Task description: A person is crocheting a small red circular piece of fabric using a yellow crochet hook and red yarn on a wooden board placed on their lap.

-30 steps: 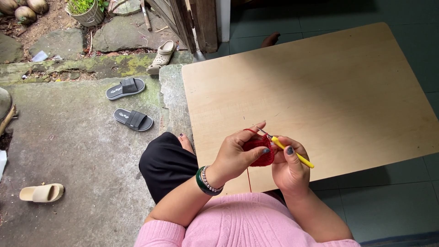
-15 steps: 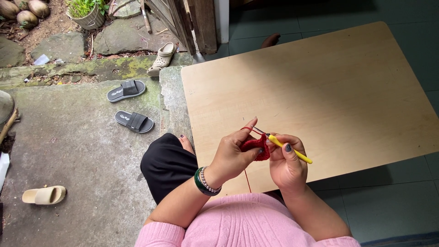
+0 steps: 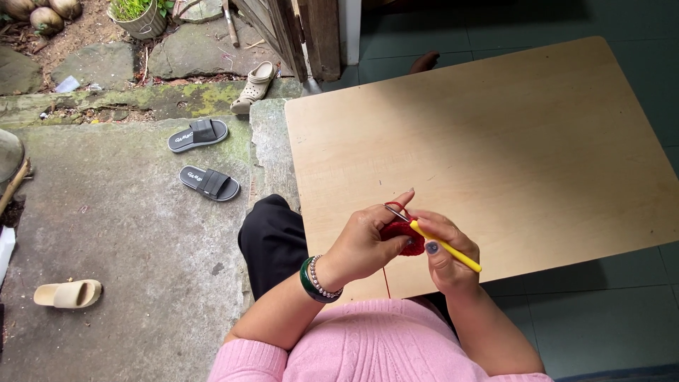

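Observation:
My left hand (image 3: pixel 368 240) pinches a small red crochet piece (image 3: pixel 405 238), with red yarn looped over its raised forefinger. A strand of the red yarn (image 3: pixel 386 279) hangs down toward my lap. My right hand (image 3: pixel 447 256) grips a crochet hook with a yellow handle (image 3: pixel 453 252); its metal tip is in the red piece. Both hands hover over the near edge of a low light wooden table (image 3: pixel 495 141). A green bangle and a bead bracelet (image 3: pixel 315 280) sit on my left wrist.
A pair of black slide sandals (image 3: pixel 204 157) lies on the concrete at left. A beige sandal (image 3: pixel 69 293) lies at lower left and a pale clog (image 3: pixel 254 85) by the wooden door post (image 3: pixel 311 35). Green tiles surround the table.
Both hands have shifted slightly with the work; the left forefinger has lifted and the hook has tilted as the stitch moves along. Nothing was picked up or let go.

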